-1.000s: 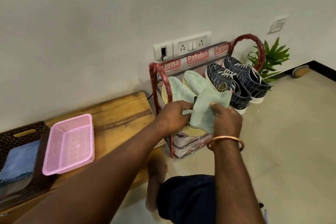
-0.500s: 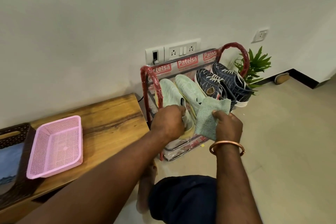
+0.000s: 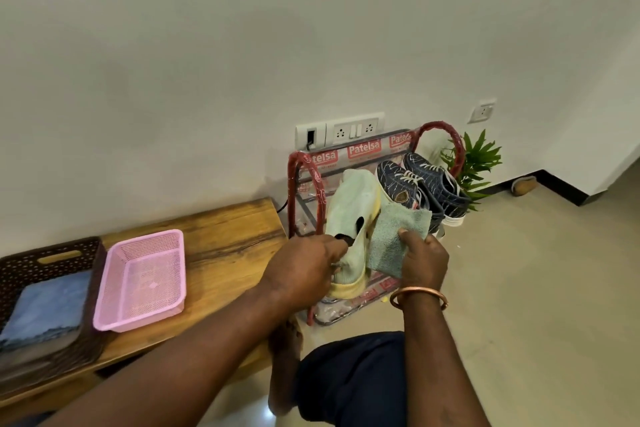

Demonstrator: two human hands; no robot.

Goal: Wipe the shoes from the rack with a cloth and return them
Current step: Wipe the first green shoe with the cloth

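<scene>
L hand grips pale green shoe by its opening, over shoe rack front. R hand pinches green cloth, touching shoe's right side, also over rack.

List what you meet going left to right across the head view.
Brown basket → pink tray → left hand, gripping the pale green shoe → cloth, held by the right hand → plant.
</scene>
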